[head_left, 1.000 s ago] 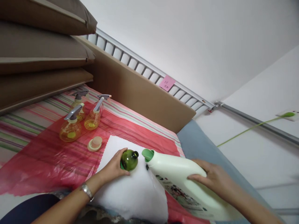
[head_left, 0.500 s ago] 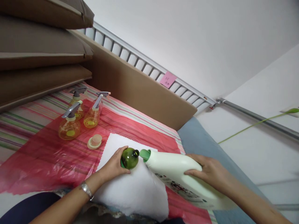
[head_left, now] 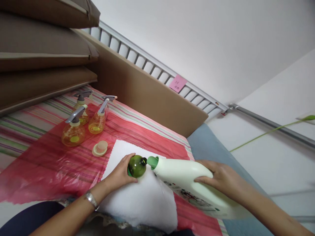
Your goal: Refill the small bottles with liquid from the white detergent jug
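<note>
My left hand (head_left: 124, 170) is wrapped round a small, round green bottle (head_left: 137, 166), its dark open mouth tilted to the right. In my right hand (head_left: 216, 175) is a large pale-green jug (head_left: 182, 170), held by its handle and tipped towards the left. The jug's green spout (head_left: 152, 162) is right at the bottle's mouth; I cannot make out any liquid passing between them. Beneath both lies a white cloth (head_left: 145, 206) with a scalloped edge. A pale round cap (head_left: 100, 148) rests left of the cloth.
Several spray bottles with yellow liquid, one a round spray bottle (head_left: 73, 133), stand at the left on a red plastic sheet (head_left: 49, 170). Stacked brown cushions (head_left: 44, 42) rise at the far left. Behind runs a brown board (head_left: 147, 95) along a metal rail (head_left: 157, 65) with a pink note (head_left: 177, 83).
The jug has tipped slightly further, its rear end a little higher. The green bottle and my left hand stay almost where they were.
</note>
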{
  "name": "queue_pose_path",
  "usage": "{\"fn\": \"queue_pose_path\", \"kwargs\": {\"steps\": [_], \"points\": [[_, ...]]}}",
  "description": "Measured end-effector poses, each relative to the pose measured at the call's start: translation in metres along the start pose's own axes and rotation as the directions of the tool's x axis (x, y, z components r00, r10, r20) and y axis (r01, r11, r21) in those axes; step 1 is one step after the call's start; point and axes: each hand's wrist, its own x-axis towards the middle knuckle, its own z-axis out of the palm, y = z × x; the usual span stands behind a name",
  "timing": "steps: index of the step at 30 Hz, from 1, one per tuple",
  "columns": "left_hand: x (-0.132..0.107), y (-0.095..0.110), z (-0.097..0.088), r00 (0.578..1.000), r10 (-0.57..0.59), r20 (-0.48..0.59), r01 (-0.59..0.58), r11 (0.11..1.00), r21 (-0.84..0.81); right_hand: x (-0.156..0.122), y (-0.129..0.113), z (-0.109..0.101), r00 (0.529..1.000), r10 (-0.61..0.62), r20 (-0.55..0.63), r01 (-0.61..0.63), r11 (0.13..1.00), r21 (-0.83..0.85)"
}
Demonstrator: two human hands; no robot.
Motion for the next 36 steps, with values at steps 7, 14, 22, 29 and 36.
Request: {"fn": "queue_pose_path", "kwargs": {"steps": [7,14,22,29,36], "points": [[0.000,0.003,-0.001,1.000,0.006,0.028,-0.007,1.000,0.020,0.002,0.000,-0.001,1.000,-0.019,0.002,0.019,0.998,-0.057],[0.000,0.001,0.000,0.999,0.022,0.045,-0.023,0.999,0.030,0.002,-0.002,-0.005,0.999,-0.019,0.027,0.021,0.997,-0.071],[0.000,-0.005,0.002,0.998,0.044,0.034,-0.046,0.998,0.038,0.003,0.002,-0.004,0.998,-0.038,0.057,0.043,0.995,-0.093],[0.000,-0.008,0.003,0.998,0.050,0.049,-0.053,0.997,0.064,0.005,0.000,-0.008,0.997,-0.055,0.054,0.062,0.990,-0.125],[0.000,-0.004,0.002,0.997,0.036,0.063,-0.040,0.998,0.057,0.005,-0.001,-0.009,0.997,-0.075,0.035,0.080,0.984,-0.161]]}}
